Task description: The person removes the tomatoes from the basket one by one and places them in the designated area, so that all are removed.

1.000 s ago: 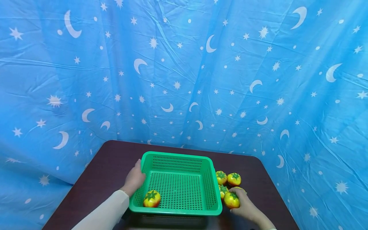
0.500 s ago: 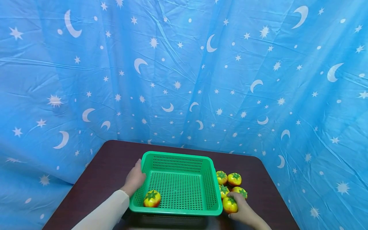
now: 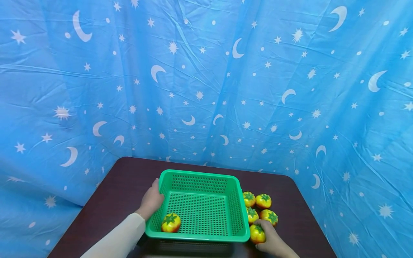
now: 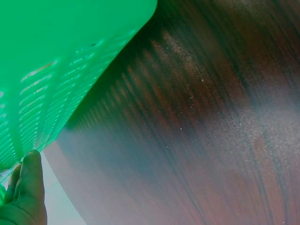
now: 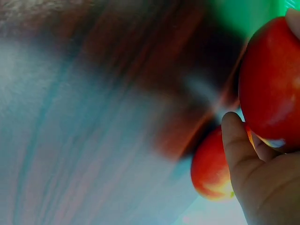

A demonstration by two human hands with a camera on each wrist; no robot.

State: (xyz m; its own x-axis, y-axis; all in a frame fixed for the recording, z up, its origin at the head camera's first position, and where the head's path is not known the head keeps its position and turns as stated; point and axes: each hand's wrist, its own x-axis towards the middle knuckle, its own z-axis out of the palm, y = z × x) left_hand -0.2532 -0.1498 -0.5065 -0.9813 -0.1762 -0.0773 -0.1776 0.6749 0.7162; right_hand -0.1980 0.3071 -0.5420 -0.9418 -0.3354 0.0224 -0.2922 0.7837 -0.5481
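A green plastic basket (image 3: 197, 238) with slotted walls sits on the table, and one yellow-red persimmon (image 3: 171, 223) with a green leafy top lies in its near left corner. My left hand (image 3: 151, 200) grips the basket's left side, thumb over the rim; in the left wrist view its fingers (image 4: 31, 183) lie against the outer wall. Beyond the basket's right side my right hand (image 3: 271, 239) holds another persimmon (image 3: 257, 234) between thumb and fingers. The right wrist view shows the red underside of this held persimmon (image 5: 272, 84) close up.
Several more persimmons (image 3: 263, 201) stand grouped on the dark brown table (image 3: 129, 175), right of the basket, just beyond my right hand. A blue curtain (image 3: 206, 89) with white moons and stars hangs behind the table and along its sides.
My right hand has moved slightly left and toward me with its persimmon, drawing it away from the group and uncovering the persimmon behind. My left hand and the basket have stayed in place.
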